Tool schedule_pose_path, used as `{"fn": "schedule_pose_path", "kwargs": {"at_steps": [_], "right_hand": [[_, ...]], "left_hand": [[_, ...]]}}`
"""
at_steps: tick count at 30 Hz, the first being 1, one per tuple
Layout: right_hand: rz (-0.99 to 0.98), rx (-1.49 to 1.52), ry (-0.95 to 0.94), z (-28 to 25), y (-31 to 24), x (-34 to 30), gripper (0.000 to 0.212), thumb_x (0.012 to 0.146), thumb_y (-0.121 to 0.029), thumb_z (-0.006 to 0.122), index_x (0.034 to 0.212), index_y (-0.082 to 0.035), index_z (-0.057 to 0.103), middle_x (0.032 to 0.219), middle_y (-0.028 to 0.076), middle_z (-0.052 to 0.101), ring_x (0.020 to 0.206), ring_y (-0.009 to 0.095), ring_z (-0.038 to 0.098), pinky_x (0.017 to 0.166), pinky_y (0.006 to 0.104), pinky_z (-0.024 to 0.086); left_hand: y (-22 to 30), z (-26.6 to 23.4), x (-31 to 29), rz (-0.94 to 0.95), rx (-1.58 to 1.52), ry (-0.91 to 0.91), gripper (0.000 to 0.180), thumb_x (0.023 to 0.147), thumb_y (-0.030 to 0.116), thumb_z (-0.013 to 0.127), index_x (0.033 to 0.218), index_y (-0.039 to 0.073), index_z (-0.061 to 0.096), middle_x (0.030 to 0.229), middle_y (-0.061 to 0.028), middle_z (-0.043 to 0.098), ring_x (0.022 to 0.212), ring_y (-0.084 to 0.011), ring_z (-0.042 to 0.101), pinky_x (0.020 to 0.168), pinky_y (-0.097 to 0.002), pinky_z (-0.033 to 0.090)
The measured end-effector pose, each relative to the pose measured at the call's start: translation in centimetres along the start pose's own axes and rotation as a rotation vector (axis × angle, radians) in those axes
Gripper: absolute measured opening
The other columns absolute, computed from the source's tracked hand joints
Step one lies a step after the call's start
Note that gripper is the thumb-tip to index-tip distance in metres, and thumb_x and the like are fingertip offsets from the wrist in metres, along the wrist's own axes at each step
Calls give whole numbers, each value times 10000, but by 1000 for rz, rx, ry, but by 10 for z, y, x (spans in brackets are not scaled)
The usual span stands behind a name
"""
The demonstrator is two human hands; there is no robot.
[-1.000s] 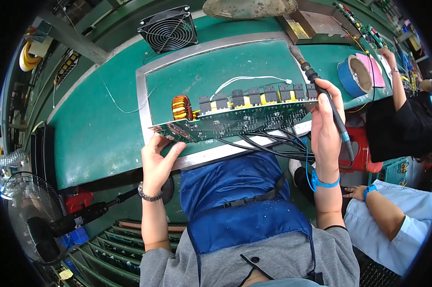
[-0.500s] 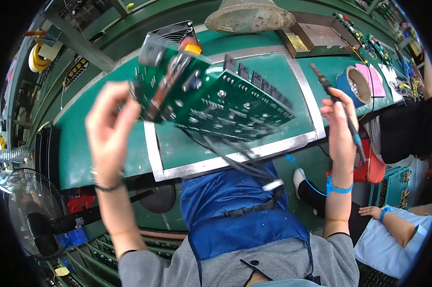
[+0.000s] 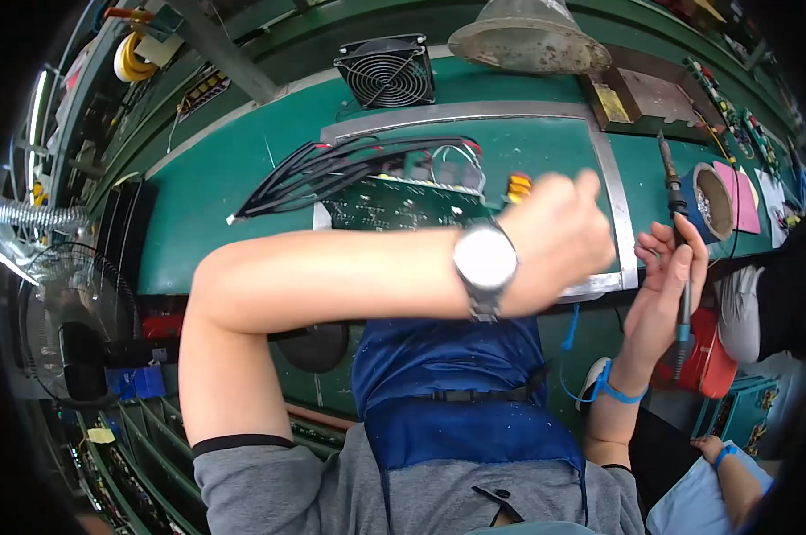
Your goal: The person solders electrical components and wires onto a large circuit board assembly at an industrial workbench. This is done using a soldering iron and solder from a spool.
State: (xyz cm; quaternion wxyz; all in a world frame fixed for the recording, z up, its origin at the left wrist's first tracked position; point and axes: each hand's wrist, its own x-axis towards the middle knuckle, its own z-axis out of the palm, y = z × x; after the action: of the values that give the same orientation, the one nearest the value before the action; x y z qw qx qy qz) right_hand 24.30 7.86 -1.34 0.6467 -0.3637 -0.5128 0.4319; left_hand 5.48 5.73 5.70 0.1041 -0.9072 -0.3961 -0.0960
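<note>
Our right hand (image 3: pixel 669 278) has its fingers closed around one slim, metal-tipped soldering iron (image 3: pixel 676 185), over the bench's near edge. Our left hand (image 3: pixel 559 245) is blurred; we cannot tell how far its fingers open or whether they grip. Behind its forearm we see one flat, solder-dotted circuit board (image 3: pixel 403 203) mid-bench, one yellow-and-copper coil (image 3: pixel 518 187) right of it, and thin black cables (image 3: pixel 318 174), too overlapped to count. Along the smooth green bench's (image 3: pixel 207 205) far edge show one square, grilled fan (image 3: pixel 387 78) and one flared metal hood (image 3: pixel 528 45).
</note>
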Motion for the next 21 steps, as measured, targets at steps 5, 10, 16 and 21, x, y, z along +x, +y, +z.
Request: {"fn": "schedule_pose_path", "kwargs": {"at_steps": [5,10,16,21], "right_hand": [[107,57,20,36,19,-16,360,1000,-255,420,1236,14,456,1072,148,562,962,209,587,834,344,519],[215,143,-14,61,20,-41,392,1008,-302,387,1256,-1,430,1130,151,533,1001,208,569,888,337,466],[182,37,26,74,16,-54,468,1000,-400,367,1229,2,437,1051,127,525,935,182,539,863,307,424],[72,258,7,78,33,-59,379,978,-311,451,1202,-5,461,970,103,526,788,111,474,785,237,383]], "left_hand": [[30,10,-7,-93,130,-62,109,654,166,615,615,64,615,627,-17,548,784,-185,505,499,-252,353],[38,27,-17,-158,201,180,132,678,166,594,686,35,607,657,-24,540,780,-187,486,529,-253,349],[27,4,-43,-115,107,310,276,743,203,582,977,59,599,1007,-61,561,931,-211,507,772,-377,459],[-17,-53,-129,-422,194,-51,557,659,25,673,1196,54,529,1282,-103,476,1108,-312,516,965,-425,431]]}}
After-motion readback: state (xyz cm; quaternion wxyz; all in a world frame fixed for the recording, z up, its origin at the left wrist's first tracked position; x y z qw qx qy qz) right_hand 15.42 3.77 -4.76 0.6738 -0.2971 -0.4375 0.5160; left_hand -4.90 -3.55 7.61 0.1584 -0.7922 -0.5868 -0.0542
